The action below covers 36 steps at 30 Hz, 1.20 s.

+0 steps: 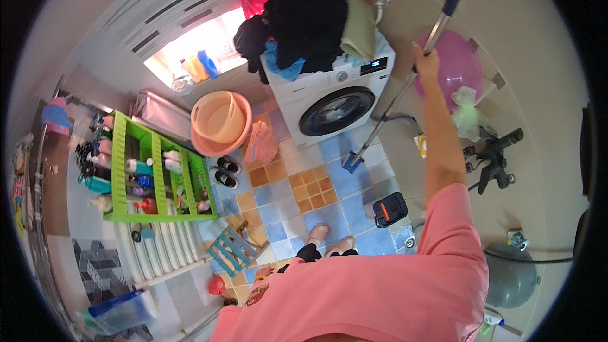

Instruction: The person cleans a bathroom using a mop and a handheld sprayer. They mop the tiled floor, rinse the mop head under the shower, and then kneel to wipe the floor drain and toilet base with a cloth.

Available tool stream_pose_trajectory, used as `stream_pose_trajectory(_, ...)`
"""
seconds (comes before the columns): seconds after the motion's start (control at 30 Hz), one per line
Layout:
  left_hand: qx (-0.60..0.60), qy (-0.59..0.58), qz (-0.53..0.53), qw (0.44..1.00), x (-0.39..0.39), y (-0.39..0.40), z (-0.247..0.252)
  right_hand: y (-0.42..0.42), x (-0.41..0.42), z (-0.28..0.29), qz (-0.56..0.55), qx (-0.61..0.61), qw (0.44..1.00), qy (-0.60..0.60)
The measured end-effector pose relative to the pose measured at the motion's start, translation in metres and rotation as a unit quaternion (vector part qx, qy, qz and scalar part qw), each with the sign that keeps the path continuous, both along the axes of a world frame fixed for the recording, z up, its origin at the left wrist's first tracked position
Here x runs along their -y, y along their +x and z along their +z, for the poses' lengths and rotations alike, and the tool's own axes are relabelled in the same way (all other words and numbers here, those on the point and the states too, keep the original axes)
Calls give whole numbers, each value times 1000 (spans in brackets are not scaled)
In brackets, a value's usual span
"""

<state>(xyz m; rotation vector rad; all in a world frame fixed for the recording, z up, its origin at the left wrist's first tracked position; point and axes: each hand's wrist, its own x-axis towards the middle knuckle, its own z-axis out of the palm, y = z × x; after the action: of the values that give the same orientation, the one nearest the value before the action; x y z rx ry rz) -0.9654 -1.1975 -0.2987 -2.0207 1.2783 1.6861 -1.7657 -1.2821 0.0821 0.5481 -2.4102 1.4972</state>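
My right hand (426,62) is closed around the metal pole of a long-handled mop (403,90), whose dark grip points up towards the wall. The mop's small blue head (353,162) is low, by the tiled floor in front of the washing machine (327,99). My left hand (264,271) hangs beside my body, partly hidden by my pink shirt; whether it holds anything cannot be told. A dark bucket (390,210) with an orange mark stands on the tiles, to the right of my feet.
Black clothes (308,23) are heaped on the washing machine. A green shelf rack (161,171) with bottles, stacked basins (218,118), black shoes (227,172) and a slatted stool (235,251) stand at the left. A pink basin (451,71) and a shower fitting (496,156) are at the right wall.
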Motion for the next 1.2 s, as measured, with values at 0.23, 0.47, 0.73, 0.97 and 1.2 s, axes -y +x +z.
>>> stream_pose_trajectory(0.23, -13, -5, 48, 999, -3, -9, 7, -92, -42, -89, -68, -10, 989, 134)
stream_pose_trajectory(0.47, -1, 2, -4, 1000, 6, -21, 3, -30, -132, -264, 69, -52, 979, 182)
stream_pose_trajectory(0.73, 17, -72, -328, 942, 27, -58, 27, 286, -316, -440, 30, 569, 822, -11)
stream_pose_trajectory(0.97, -13, -99, -557, 824, 23, -142, -5, 441, -476, -523, -42, 529, 830, 169)
stream_pose_trajectory(1.2, 6, -92, -770, 631, -44, -227, -13, 428, -471, -472, -196, 657, 719, 113)
